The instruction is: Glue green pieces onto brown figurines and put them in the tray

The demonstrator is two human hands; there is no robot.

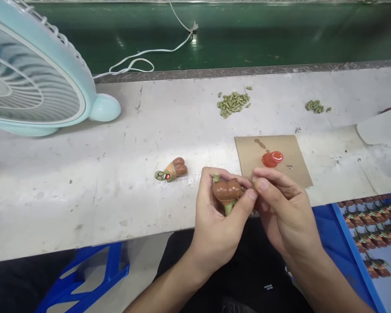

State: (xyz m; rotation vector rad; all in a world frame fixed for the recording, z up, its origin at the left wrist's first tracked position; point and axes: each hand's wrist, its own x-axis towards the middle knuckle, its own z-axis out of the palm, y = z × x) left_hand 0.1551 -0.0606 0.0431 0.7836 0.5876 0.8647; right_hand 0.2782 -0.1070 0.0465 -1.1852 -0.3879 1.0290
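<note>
Far left, a pale blue desk fan with a smooth plastic shell and ribbed grille, parked on the scuffed white bench. White cord snaking behind it over the green belt.

Mid bench, a finished little toy figure lying on its side — brown rounded lobes, green body, glossy moulded plastic by the look of it.

Then the action: left hand curled shut around a second toy figure, thumb and fingers pinching it just off the bench edge, brown lobes up, green stub poking out below. Right hand closed in a fingertip pinch, touching the figure's right side — maybe holding some tiny piece, too small to tell. Looks like the fitting or pressing-on stage of assembly; next move probably needs a steady, well-aligned push rather than force.

Just behind, a flat cardboard sheet with a shiny red blob — paint or glue, hard to say. Further back, two heaps of small green parts, pellet-shaped. Far right, a blue tray packed with rows of done figures.
</note>
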